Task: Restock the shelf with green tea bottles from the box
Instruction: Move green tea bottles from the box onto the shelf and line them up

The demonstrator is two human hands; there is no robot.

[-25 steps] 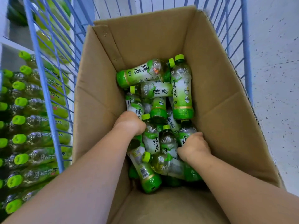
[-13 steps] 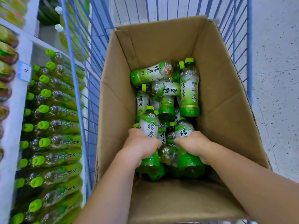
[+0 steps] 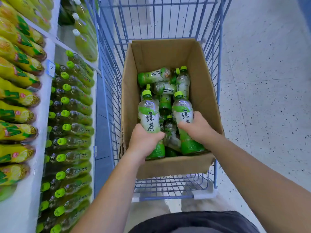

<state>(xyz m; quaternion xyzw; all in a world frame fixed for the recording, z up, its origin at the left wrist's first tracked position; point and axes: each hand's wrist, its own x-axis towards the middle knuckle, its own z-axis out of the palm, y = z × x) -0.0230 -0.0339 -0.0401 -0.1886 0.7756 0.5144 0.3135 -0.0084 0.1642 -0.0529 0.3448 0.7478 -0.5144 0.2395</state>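
The shelf (image 3: 42, 115) runs along the far side of the left hand, out past the cart wall, its lower tier packed with green-capped bottles lying in rows and its upper tier with yellow-wrapped ones. The cart (image 3: 217, 68), blue wire, surrounds both hands and holds the box (image 3: 168, 51), whose near flap lies just under the wrists. Inside the box, beyond and below the knuckles, loose tea bottles (image 3: 155, 77) lie heaped in mixed directions.

The left hand (image 3: 143, 142) is wrapped around the lower body of the left bottle (image 3: 149, 115), fingers curled over its front and touching the label; the bottle stands nearly upright, cap pointing away from the wrist, base near the box's near wall. The right hand (image 3: 199, 130) is closed likewise on the right bottle (image 3: 182, 111), thumb across the label, with the green base showing below the palm. The two held bottles stand side by side, a gap between them, with smaller bottles visible in that gap between the hands.
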